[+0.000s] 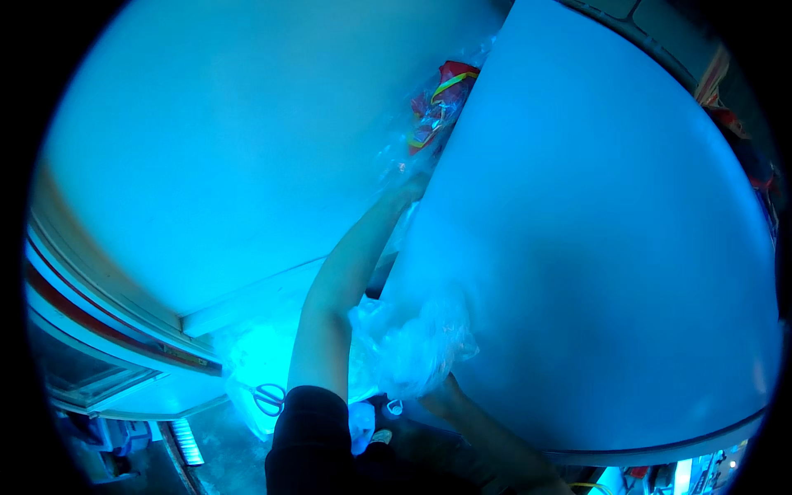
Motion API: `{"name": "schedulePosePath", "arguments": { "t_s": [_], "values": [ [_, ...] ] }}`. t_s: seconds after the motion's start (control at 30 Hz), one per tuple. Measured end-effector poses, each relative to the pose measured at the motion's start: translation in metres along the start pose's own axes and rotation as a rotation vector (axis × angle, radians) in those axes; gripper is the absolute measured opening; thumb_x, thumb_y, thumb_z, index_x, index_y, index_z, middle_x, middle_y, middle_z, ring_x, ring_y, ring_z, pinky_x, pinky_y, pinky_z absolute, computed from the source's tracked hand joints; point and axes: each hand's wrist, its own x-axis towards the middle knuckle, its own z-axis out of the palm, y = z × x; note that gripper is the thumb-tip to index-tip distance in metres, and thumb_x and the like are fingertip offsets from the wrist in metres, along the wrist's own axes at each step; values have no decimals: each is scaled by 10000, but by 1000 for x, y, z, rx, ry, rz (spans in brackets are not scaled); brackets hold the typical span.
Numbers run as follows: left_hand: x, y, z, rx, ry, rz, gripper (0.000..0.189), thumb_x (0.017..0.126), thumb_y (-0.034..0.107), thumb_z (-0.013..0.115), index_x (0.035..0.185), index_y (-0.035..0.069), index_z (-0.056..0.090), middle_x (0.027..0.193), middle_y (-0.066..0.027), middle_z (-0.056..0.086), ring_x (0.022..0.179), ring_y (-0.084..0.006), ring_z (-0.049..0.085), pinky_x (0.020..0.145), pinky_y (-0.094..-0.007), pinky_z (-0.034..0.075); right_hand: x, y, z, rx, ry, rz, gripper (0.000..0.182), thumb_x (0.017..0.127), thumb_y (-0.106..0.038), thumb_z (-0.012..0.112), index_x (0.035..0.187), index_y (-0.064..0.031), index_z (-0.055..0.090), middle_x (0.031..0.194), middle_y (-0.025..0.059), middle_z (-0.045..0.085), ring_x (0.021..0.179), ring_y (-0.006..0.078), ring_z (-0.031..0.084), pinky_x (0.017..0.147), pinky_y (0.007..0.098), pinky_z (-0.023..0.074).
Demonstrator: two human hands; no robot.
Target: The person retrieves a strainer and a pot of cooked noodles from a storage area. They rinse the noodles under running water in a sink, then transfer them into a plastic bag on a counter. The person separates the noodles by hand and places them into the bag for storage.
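My left hand (pixel 416 185) reaches up into the gap between a pale wall and a large smooth panel; its fingers are partly hidden behind the panel's edge. Just beyond it lies a red and yellow item in clear plastic wrapping (pixel 442 105). My right hand (pixel 442 396), low in the view, is at the lower end of a bunched clear plastic bag (pixel 421 352), its fingers mostly covered by the plastic. Scissors (pixel 268 399) with dark handles lie on pale plastic left of my left upper arm.
The large smooth panel (pixel 588 247) fills the right side. A pale wall (pixel 204 154) stands on the left, with a window frame (pixel 111 383) at lower left. A translucent plastic container (pixel 361 427) stands below. Assorted items (pixel 705 473) show at lower right.
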Motion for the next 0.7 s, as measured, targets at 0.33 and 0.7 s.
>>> {"name": "schedulePosePath", "arguments": {
  "t_s": [0.33,0.7],
  "values": [
    [-46,-3,-9,475,136,474,364,806,174,491,1124,4,443,1106,-170,500,987,-274,491,831,-353,398,-14,-14,32,-365,16,-225,182,803,-131,534,955,-41,492,807,74,540,713,162,543,618,279,448],
    [-62,-32,7,1398,651,526,144,734,161,536,804,42,576,774,-168,581,660,-278,570,566,-392,451,-45,-51,61,-1152,580,-946,365,636,-128,692,896,1,471,672,105,556,536,160,548,466,291,439]
  ]
}}
